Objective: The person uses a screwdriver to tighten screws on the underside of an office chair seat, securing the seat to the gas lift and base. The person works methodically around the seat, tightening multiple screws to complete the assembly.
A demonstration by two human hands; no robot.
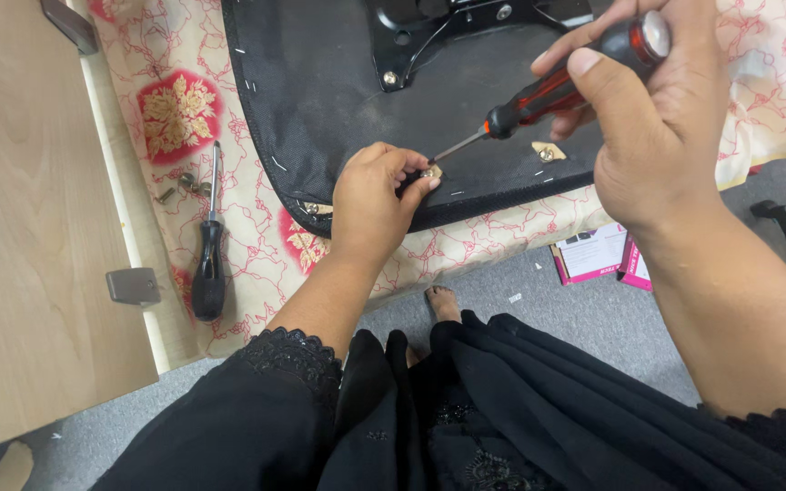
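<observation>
My right hand (pixel 657 127) is closed round the red and black handle of a screwdriver (pixel 552 91) in the upper right of the frame, its thin steel tip angled down to a small brass-coloured bracket (pixel 431 171) near the middle. My left hand (pixel 377 202) pinches that bracket with fingertips curled, pressing it onto the black underside of a chair seat (pixel 338 100). I think the tip could slip off the screw, because the shaft comes in slanted, and then jab my fingers, which sit just beside it. The seat cover is a matte woven fabric stapled along its curved edge; a second bracket (pixel 548 152) lies right of the first. Underneath is a cream cloth (pixel 247 236) with red leaf patterns. At the left lie a spare black screwdriver (pixel 209 255) and a few loose screws (pixel 184 186), next to a pale wooden board (pixel 29 227)
</observation>
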